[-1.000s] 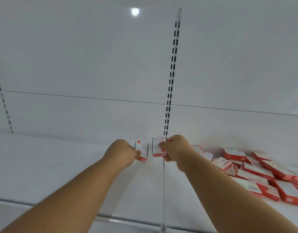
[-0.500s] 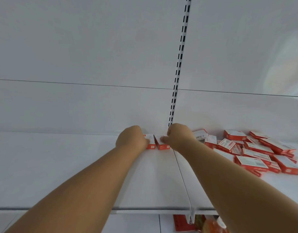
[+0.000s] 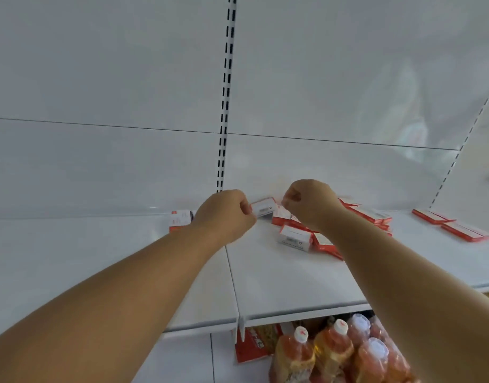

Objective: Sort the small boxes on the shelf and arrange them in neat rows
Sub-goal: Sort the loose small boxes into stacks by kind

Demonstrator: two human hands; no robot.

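**Two boxes set upright, a loose heap waiting**

One box (image 3: 180,220) stands upright at the back of the shelf (image 3: 293,286), just left of the left hand (image 3: 224,217); a second may stand behind that hand, but the knuckles cover the spot. The left hand is curled, and whether it holds anything cannot be told. The right hand (image 3: 307,203) is curled too, over the near edge of the pile of boxes (image 3: 295,239), seemingly clasping nothing, though its fingertips face away.

Risks from here: reaching into the jumbled pile could nudge tilted boxes toward the shelf's front edge, and a wrist brushing the upright box could topple it. More boxes (image 3: 453,225) lie well apart to the right. Bottles (image 3: 334,352) on the lower shelf are cut off by the frame.
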